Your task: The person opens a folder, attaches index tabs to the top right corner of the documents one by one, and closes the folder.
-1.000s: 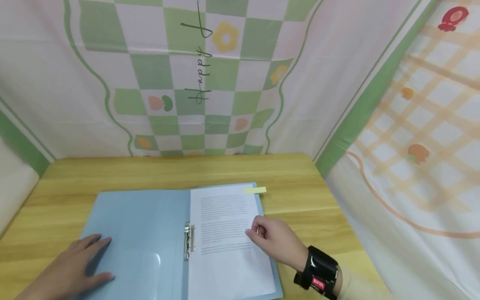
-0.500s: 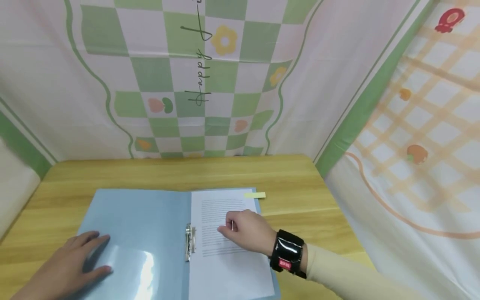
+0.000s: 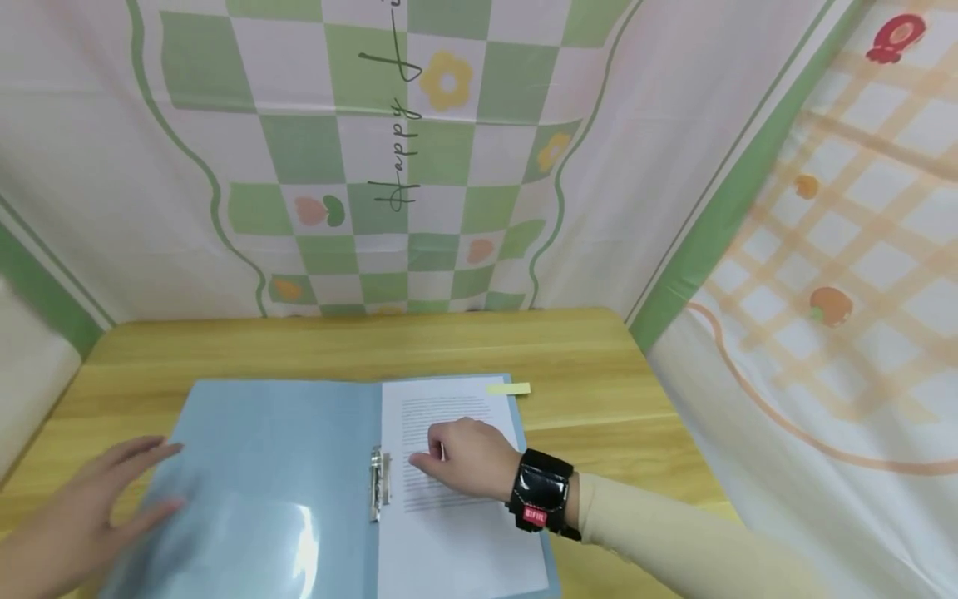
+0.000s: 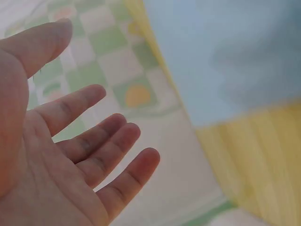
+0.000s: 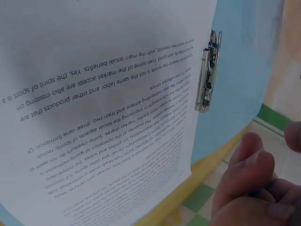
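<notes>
A light blue file folder (image 3: 262,441) lies spread on the table. A printed sheet (image 3: 456,545) rests on its right side, beside the metal clip (image 3: 380,482) at the spine. A pale yellow sticky tab (image 3: 516,388) juts past the sheet's upper right edge. My left hand (image 3: 78,512) hovers at the folder's left edge, fingers apart and holding nothing; the left wrist view shows its bare palm (image 4: 47,174). Over the sheet is my right hand (image 3: 475,457), its fingers loosely curled. Nothing shows between those fingers (image 5: 249,174) and thumb in the right wrist view.
The wooden table (image 3: 599,374) extends behind the folder and to both sides. A green and white checked cloth (image 3: 441,183) hangs at its back edge. Another cloth (image 3: 853,249) with orange stripes hangs on the right.
My right hand has moved left from the sheet's right edge to over its middle. My left hand has shifted left, off the folder's cover toward its edge.
</notes>
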`<state>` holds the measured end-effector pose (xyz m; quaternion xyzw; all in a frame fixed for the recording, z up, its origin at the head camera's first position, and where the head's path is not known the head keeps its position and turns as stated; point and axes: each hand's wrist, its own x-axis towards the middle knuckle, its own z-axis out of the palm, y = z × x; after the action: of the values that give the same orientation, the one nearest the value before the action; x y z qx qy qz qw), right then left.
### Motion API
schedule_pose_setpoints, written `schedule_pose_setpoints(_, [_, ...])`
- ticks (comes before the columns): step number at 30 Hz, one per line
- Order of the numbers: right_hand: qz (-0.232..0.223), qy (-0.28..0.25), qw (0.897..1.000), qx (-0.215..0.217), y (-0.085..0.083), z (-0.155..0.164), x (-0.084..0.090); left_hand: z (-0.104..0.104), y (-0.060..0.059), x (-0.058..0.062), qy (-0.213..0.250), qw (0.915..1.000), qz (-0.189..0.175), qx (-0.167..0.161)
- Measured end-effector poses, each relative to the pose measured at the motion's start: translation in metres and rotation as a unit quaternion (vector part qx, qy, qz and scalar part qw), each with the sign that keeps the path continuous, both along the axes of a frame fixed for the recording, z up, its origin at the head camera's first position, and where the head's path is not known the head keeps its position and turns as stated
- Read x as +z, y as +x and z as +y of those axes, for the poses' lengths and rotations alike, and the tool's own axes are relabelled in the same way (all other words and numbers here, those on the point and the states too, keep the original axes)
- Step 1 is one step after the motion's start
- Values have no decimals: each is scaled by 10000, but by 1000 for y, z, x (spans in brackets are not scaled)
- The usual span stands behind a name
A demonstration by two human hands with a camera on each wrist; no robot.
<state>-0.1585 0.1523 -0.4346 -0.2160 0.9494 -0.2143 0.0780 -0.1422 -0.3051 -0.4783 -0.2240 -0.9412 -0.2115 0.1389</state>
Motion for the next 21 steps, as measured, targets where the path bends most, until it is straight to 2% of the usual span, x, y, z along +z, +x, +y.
schedule_pose_setpoints(3, [-51, 66, 9999, -97, -3, -4, -1, -31, -13, -6, 568, 9981, 247, 63])
schedule_pose_setpoints(6, [-175, 163, 9994, -252, -6, -10, -4, -68, -29, -24, 995, 9937, 333, 397])
schedule_pose_setpoints(9, [-308, 188, 9986, -394, -9, -16, -11, -99, -39, -43, 1001, 9895, 11, 1038])
schedule_pose_setpoints(12, [-413, 284, 9975, -493, -14, -26, -21, -123, -41, -67, 962, 9807, -386, 1659])
schedule_pose_setpoints(13, [-413, 365, 9971, -529, -16, -30, -25, -128, -40, -72, 973, 9772, -569, 1800])
schedule_pose_setpoints(16, [-426, 736, 9941, -671, -19, -43, -39, -139, -37, -88, 1144, 9706, -809, 1958])
schedule_pose_setpoints(18, [-500, 1024, 9904, -776, -21, -50, -49, -154, -39, -108, 1152, 9694, -909, 1969])
schedule_pose_setpoints(21, [-565, 1398, 9850, -836, -21, -59, -62, -180, -43, -144, 1100, 9678, -867, 2093])
